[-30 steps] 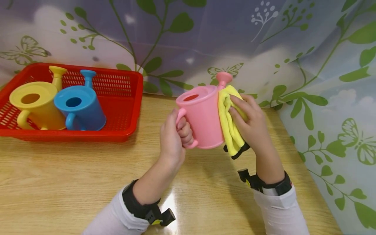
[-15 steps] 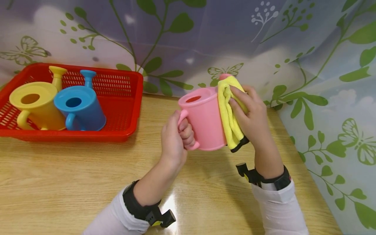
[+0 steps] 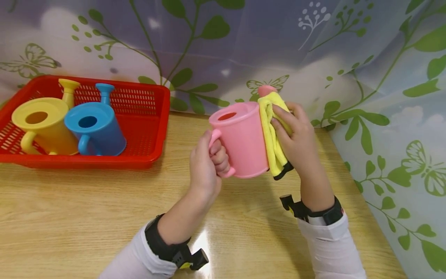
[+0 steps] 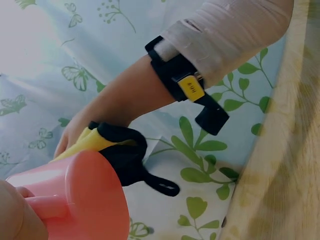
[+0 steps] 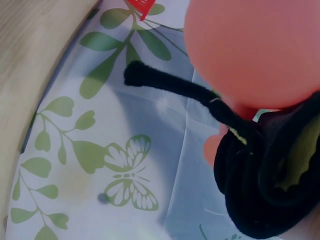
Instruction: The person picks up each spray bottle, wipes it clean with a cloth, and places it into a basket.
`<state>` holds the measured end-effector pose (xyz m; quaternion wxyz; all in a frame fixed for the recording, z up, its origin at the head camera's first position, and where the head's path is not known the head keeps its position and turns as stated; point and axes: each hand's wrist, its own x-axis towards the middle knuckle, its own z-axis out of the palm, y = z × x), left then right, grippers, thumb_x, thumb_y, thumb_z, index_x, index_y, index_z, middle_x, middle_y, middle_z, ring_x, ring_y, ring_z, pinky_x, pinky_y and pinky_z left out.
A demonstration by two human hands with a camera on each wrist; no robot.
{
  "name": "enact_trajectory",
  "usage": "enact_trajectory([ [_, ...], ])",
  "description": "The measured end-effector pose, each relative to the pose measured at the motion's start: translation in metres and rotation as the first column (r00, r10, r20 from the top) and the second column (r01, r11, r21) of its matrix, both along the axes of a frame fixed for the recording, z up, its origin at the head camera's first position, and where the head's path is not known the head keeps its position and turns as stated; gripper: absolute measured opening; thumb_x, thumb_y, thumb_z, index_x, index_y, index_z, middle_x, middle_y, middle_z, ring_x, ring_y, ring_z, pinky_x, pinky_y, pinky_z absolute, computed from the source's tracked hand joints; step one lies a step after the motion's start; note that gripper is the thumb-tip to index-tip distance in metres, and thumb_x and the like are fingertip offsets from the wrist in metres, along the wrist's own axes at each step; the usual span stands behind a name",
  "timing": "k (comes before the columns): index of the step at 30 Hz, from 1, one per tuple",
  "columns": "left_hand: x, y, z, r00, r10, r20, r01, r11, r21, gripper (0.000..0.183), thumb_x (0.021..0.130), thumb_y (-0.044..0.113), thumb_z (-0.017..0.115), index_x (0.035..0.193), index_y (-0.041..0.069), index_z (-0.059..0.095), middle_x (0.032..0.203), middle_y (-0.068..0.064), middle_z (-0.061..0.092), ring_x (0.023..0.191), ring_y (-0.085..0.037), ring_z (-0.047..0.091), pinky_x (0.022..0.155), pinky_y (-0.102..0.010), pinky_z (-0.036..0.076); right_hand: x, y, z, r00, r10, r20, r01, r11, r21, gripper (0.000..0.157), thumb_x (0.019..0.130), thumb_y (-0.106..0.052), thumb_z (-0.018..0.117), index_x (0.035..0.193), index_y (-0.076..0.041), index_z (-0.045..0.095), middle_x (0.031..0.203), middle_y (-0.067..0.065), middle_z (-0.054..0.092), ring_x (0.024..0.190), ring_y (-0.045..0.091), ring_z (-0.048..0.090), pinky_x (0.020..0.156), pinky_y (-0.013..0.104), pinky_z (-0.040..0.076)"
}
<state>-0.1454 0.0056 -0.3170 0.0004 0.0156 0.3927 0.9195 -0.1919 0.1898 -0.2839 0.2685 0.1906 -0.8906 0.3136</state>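
Note:
A pink watering can [image 3: 244, 143] is held up above the table, upright with a slight tilt. My left hand [image 3: 207, 166] grips its handle, fingers curled round it. On the can's right side, my right hand [image 3: 296, 135] holds a folded yellow cloth [image 3: 271, 135] with black edging against the wall and spout. Most of the spout is hidden by the cloth; its pink rose end [image 3: 266, 90] shows above. In the left wrist view the can's base [image 4: 100, 200] faces the camera, and a black loop [image 4: 162, 185] hangs from the cloth. The right wrist view shows the cloth's black edge [image 5: 270, 170] under the can.
At the left a red basket [image 3: 156, 155] holds a yellow watering can [image 3: 52, 128] and a blue watering can [image 3: 95, 128]. All stand on a wooden table [image 3: 104, 217]. A leaf-printed curtain [image 3: 223, 50] closes off the back and right side.
The right hand and cloth have shifted slightly up along the can, covering most of the spout. The can has moved only a little, right and then back left. The basket has not moved.

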Motion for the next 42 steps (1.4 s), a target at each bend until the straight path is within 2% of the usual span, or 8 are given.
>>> enact_trajectory([
  [6,-0.003,-0.002,0.0,1.0,0.015,0.003,-0.015,1.0,0.016,0.046,0.099,0.03,0.034,0.057,0.016,0.023,0.048,0.006,0.017,0.041,-0.011,0.011,0.04,-0.023,0.014,0.001,0.003,-0.005,0.998,-0.026,0.063,0.022,0.998,0.058,0.03,0.092,-0.004,0.061,0.121,0.004,0.063,0.124,0.027,0.052,0.11,0.042,0.053,0.091,0.055,0.045],
  [11,-0.003,-0.002,0.0,1.0,0.012,-0.009,-0.012,1.0,0.019,0.046,0.099,0.03,0.033,0.057,0.016,0.022,0.048,0.006,0.017,0.041,-0.011,0.011,0.04,-0.023,0.013,0.003,0.006,-0.01,0.993,-0.036,0.113,0.03,0.998,0.055,0.031,0.093,-0.005,0.06,0.123,0.002,0.063,0.127,0.025,0.052,0.113,0.04,0.052,0.093,0.054,0.045],
  [17,-0.004,-0.004,0.0,1.0,0.022,-0.014,-0.021,1.0,0.021,0.045,0.1,0.031,0.033,0.058,0.016,0.023,0.048,0.006,0.018,0.041,-0.011,0.012,0.04,-0.023,0.013,0.004,0.01,-0.019,0.996,0.004,0.092,-0.008,0.999,0.039,0.03,0.091,-0.001,0.062,0.12,0.006,0.063,0.126,0.027,0.052,0.115,0.041,0.05,0.093,0.054,0.045],
  [21,-0.006,-0.005,0.0,0.999,0.04,-0.01,-0.039,0.999,0.026,0.044,0.099,0.029,0.033,0.058,0.016,0.024,0.047,0.006,0.019,0.041,-0.011,0.012,0.04,-0.024,0.014,0.006,0.014,-0.027,0.997,0.028,0.073,-0.031,0.998,0.051,0.03,0.089,0.002,0.062,0.119,0.007,0.063,0.123,0.029,0.052,0.108,0.042,0.053,0.088,0.054,0.046],
  [26,-0.008,-0.006,-0.001,0.999,0.048,0.003,-0.048,0.998,0.031,0.044,0.098,0.029,0.034,0.058,0.016,0.024,0.048,0.006,0.018,0.041,-0.011,0.011,0.04,-0.023,0.015,0.007,0.02,-0.036,0.997,0.073,-0.001,-0.073,0.996,0.057,0.029,0.085,0.008,0.064,0.114,0.01,0.064,0.117,0.03,0.055,0.1,0.042,0.057,0.08,0.052,0.048],
  [30,-0.009,-0.006,0.0,0.999,0.037,-0.009,-0.036,0.999,0.03,0.045,0.098,0.029,0.034,0.057,0.016,0.023,0.047,0.006,0.017,0.041,-0.011,0.011,0.039,-0.023,0.016,0.005,0.021,-0.037,0.998,0.067,0.003,-0.067,0.997,0.027,0.029,0.085,0.008,0.064,0.114,0.01,0.064,0.118,0.03,0.055,0.101,0.042,0.058,0.08,0.051,0.049],
  [35,-0.008,-0.006,-0.001,0.999,0.026,-0.031,-0.025,0.999,0.027,0.045,0.098,0.029,0.033,0.056,0.016,0.022,0.047,0.005,0.018,0.04,-0.011,0.012,0.039,-0.023,0.016,0.005,0.017,-0.033,0.998,0.034,0.051,-0.033,0.999,-0.032,0.03,0.088,0.006,0.061,0.118,0.008,0.063,0.122,0.028,0.055,0.107,0.041,0.057,0.086,0.049,0.048],
  [42,-0.008,-0.006,-0.002,0.999,0.005,-0.035,-0.004,1.0,0.015,0.046,0.099,0.028,0.033,0.056,0.016,0.021,0.047,0.006,0.017,0.039,-0.009,0.012,0.038,-0.023,0.016,-0.004,0.012,-0.029,0.996,0.021,0.082,-0.013,0.996,-0.091,0.031,0.089,0.003,0.061,0.12,0.007,0.062,0.126,0.026,0.055,0.117,0.039,0.051,0.097,0.052,0.043],
])
